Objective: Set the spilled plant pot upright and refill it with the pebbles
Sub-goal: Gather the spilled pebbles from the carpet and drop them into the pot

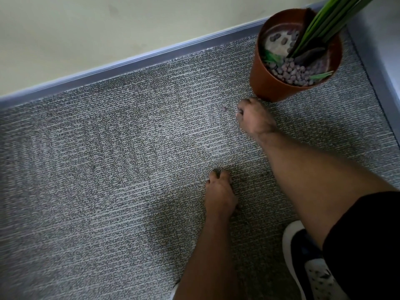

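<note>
The terracotta plant pot (266,83) stands upright on the carpet at the top right. Long green leaves (324,22) rise from it, and purple-grey pebbles (290,72) cover the near part of its top. One loose pebble (224,108) lies on the carpet just left of my right hand (254,119). That hand is down on the carpet by the pot's base, with its fingers curled in; what they hold is hidden. My left hand (219,193) rests lower on the carpet, its fingers bent under and nothing visible in it.
Grey flecked carpet (108,169) fills the floor. A blue-grey skirting strip (129,61) and a pale wall run along the back, and another skirting edge (376,68) closes the corner behind the pot. My black and white shoe (307,263) is at the bottom right.
</note>
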